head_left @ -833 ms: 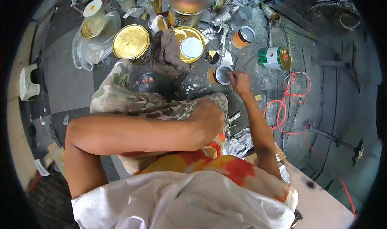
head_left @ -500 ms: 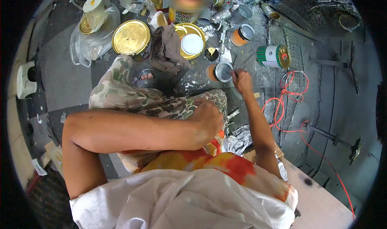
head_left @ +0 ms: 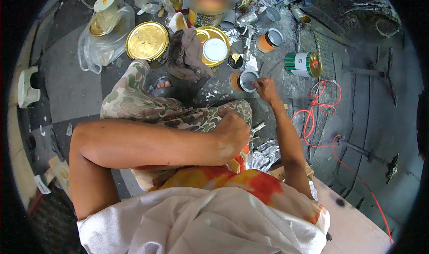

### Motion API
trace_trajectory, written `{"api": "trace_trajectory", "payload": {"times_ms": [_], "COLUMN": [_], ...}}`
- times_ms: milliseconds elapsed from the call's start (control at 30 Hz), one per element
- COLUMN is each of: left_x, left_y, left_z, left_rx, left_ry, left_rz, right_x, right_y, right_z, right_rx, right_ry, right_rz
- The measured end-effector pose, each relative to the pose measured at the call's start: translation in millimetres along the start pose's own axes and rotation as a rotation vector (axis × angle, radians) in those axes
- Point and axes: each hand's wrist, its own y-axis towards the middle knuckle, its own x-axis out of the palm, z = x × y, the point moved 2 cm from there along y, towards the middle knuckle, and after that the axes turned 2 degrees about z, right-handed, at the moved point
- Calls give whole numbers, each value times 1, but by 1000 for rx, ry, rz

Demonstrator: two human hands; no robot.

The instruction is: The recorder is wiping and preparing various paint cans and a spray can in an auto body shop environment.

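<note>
Orange-sided paint cup (head_left: 244, 81) on floor, just L of R hand (head_left: 267, 90), far of L hand (head_left: 232, 129); R clearly nearer. Cup's long axis approx L–R, mouth twd R hand, looks tipped. R fingers bunched at rim's right; can't tell if gripping. L curled closed by camo trousers (head_left: 178, 115), nothing visible in it.

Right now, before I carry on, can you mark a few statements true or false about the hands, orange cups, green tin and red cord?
1. The right hand is at the rim of the near orange cup. True.
2. The left hand is on the green tin. False: it is over the camouflage trousers.
3. The green tin is right of the far orange cup. True.
4. The red cord is left of both hands. False: it is right of them.
</note>
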Motion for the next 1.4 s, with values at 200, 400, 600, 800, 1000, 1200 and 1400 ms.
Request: {"api": "trace_trajectory", "payload": {"times_ms": [200, 400, 600, 800, 1000, 1200, 1400], "left_x": [9, 1, 2, 3, -4, -5, 3], "left_y": [0, 0, 3, 5, 3, 4, -1], "left_z": [3, 0, -4, -2, -4, -6, -6], "left_rx": [-40, -31, 38, -56, -51, -48, -52], "left_ry": [58, 20, -17, 32, 42, -24, 47], "left_rz": [62, 23, -31, -122, -82, -130, -13], "right_x": [-19, -8, -8, -26, -14, -20, -11], "right_y": [1, 1, 5, 1, 3, -4, 0], "right_z": [-28, -9, -17, -24, -26, -25, -23], "right_rx": [28, -15, -39, 43, -8, 27, 144], "right_ry": [-29, -101, 63, -408, 60, -381, -68], "right_rz": [240, 10, 211, 137, 117, 300, -7]}}
